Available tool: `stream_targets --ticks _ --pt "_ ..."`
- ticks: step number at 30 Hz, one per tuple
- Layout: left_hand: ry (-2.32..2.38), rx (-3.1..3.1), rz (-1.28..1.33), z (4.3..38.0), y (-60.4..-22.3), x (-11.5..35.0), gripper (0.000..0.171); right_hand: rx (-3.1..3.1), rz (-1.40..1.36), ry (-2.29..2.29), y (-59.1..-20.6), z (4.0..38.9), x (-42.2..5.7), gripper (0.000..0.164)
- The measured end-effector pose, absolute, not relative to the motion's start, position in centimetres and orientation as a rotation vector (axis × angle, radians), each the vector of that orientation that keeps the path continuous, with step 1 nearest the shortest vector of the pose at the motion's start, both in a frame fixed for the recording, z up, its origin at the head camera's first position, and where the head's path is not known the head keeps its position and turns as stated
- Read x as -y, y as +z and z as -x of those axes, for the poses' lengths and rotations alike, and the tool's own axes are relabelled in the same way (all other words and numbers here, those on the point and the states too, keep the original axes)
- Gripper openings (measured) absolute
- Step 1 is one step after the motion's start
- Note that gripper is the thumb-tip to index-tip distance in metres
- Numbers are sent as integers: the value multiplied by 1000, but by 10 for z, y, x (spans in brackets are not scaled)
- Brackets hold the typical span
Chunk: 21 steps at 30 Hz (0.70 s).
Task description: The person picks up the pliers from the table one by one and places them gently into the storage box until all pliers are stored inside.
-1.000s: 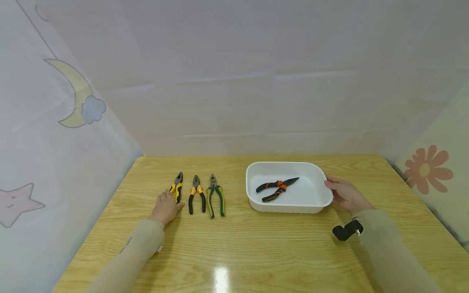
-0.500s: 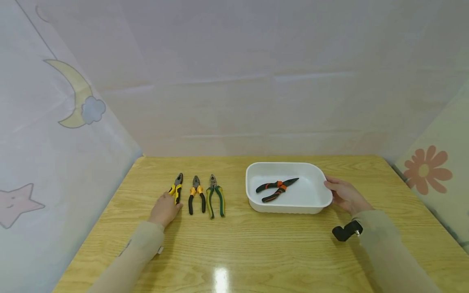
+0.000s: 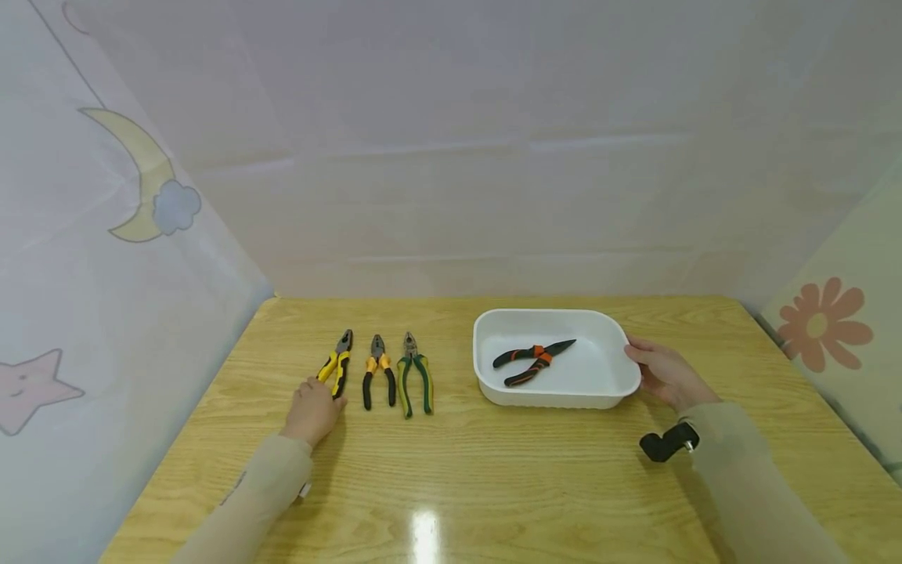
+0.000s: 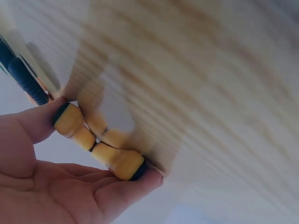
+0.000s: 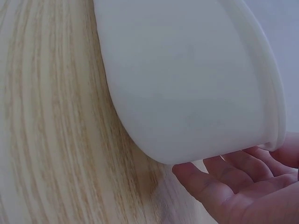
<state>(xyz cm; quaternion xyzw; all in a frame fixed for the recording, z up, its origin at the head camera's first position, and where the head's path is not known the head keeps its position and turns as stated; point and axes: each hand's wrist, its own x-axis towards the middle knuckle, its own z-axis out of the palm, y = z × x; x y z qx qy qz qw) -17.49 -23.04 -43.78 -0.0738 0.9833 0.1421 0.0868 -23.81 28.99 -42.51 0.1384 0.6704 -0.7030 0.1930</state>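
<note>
The fingers (image 4: 128,190) of the left hand (image 3: 312,413) hold the yellow-and-black pliers (image 3: 342,368) by the handle ends, the thumb against one grip and a finger against the other, with the handles spread a little between them. These pliers are at the left end of a row on the desk (image 3: 493,486), heads toward the far edge. Just beside them lie the orange-and-black pliers (image 3: 377,352), then the green-and-yellow pliers (image 3: 411,356), both with handles toward the person.

The right hand (image 3: 662,376) grips the right end of the white tub (image 3: 550,398), thumb at the rim and the other fingers bent against the outer wall. Inside the tub, left of its middle, lie the black-and-red pliers (image 3: 541,359), nose pointing right and slightly away, handles parted.

A black device (image 3: 665,444) sits by the right sleeve (image 3: 733,446). Behind the desk hangs pale sheeting (image 3: 451,211), with a moon (image 3: 144,176) printed at left and a flower (image 3: 817,324) at right
</note>
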Motion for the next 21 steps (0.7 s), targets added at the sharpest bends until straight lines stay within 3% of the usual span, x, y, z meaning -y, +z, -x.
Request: stream_targets --ticks 6,10,14,21 --pt "563 -2944 203 178 -431 239 40 -1889 -388 -1970 -425 239 -291 66" --pt "809 -2836 246 180 -425 247 29 -1898 -377 -1968 -426 238 -292 66" --pt "1139 -2643 337 182 -417 252 32 -1890 -389 -1972 -426 239 -292 67" --pt "1784 -2121 463 184 -410 253 53 -1883 -383 -1973 -427 239 -292 67"
